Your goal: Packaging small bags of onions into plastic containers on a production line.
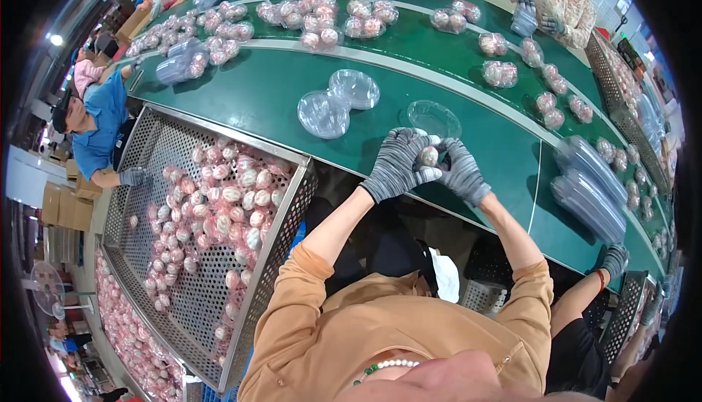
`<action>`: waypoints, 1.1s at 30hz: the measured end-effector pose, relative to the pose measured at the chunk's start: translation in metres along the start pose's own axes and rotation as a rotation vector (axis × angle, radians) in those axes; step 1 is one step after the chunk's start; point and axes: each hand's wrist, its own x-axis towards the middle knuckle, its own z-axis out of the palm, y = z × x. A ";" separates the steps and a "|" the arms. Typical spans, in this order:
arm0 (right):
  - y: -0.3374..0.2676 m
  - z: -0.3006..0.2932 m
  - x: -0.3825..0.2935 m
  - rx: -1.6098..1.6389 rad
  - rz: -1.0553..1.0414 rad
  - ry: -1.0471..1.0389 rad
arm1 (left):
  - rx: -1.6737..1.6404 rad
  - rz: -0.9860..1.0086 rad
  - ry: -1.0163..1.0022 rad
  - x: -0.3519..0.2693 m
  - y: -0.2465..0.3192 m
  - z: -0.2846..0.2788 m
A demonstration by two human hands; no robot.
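Observation:
My left hand [399, 165] and my right hand [462, 170], both in grey knitted gloves, meet over the near edge of the green table. Between their fingers is a round, wrapped item [428, 156] in clear film with reddish print. Just beyond the hands lies an open clear plastic container [434, 119]. To its left, another clear clamshell container [324, 113] lies opened out, its second rounded half [354, 89] farther back. My fingertips partly cover the wrapped item.
A perforated metal bin [205, 292] with many wrapped round items stands at left. Filled packs [499, 74] sit on the green conveyor [406, 51]. Stacked clear containers [589, 193] lie at right, near a co-worker's gloved hand [614, 259]. Other co-workers stand around the conveyor.

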 end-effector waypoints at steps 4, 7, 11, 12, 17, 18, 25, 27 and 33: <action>-0.022 -0.046 0.003 0.116 0.024 -0.215 | 0.051 -0.025 -0.054 0.006 -0.005 0.007; -0.010 -0.054 0.010 0.260 0.118 -0.319 | 0.037 -0.058 0.010 0.004 -0.006 0.012; 0.052 -0.048 0.038 0.702 0.194 -0.014 | -0.053 -0.109 0.017 0.003 0.001 0.010; 0.076 -0.037 0.052 0.698 0.180 0.236 | -0.085 -0.122 0.034 0.002 0.003 0.013; 0.090 -0.010 0.110 1.479 0.360 -0.062 | -0.011 -0.126 0.001 -0.002 0.004 0.012; 0.087 -0.015 0.119 1.443 0.276 -0.051 | -0.015 -0.094 0.088 -0.004 0.005 0.015; -0.031 0.000 0.097 0.667 0.031 -0.256 | -0.014 -0.295 -0.001 -0.008 0.003 0.016; -0.050 -0.006 0.086 0.447 0.043 -0.324 | 0.082 -0.363 -0.020 -0.009 0.004 0.022; -0.046 -0.003 0.064 0.176 -0.247 -0.218 | -0.664 -0.634 0.227 -0.015 0.012 0.047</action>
